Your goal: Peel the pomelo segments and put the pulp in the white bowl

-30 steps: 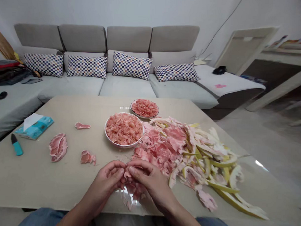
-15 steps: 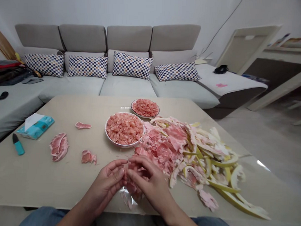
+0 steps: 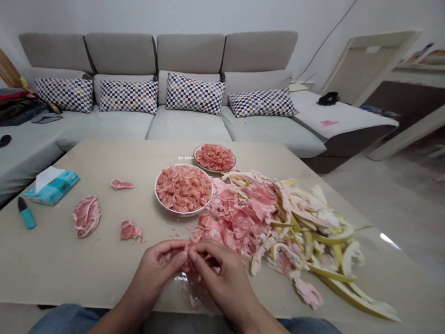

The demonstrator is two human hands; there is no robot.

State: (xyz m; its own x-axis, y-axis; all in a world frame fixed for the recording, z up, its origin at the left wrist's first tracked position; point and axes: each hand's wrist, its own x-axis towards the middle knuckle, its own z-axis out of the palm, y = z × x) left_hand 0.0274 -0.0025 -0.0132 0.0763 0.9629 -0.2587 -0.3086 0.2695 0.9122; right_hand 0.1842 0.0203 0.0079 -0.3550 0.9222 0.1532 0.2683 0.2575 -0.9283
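Note:
My left hand (image 3: 153, 274) and my right hand (image 3: 228, 277) meet above the table's near edge, both closed. Their thumbs and forefingers pinch a small piece of pink pomelo (image 3: 188, 252), mostly hidden by the fingers. Below them lie pink membrane scraps (image 3: 194, 301), partly covered by my right hand. Just beyond stands a white bowl (image 3: 184, 215) heaped with peeled pomelo pulp (image 3: 184, 187). Left of my hands are a torn pomelo piece (image 3: 130, 230), a larger segment (image 3: 87, 216) and a small slim one (image 3: 122, 184).
A dark-rimmed plate (image 3: 230, 168) of pulp stands behind the bowl. Pink membranes (image 3: 238, 218) and yellow-green peel strips (image 3: 335, 278) cover the table's right side. At left lie a teal-handled knife (image 3: 26, 213) and a blue tissue pack (image 3: 56, 188). A grey sofa (image 3: 189, 124) stands beyond.
My fingertips have drawn closer together around the pomelo piece, and both hands sit slightly lower in view. The bowl, plate and loose segments have stayed in place.

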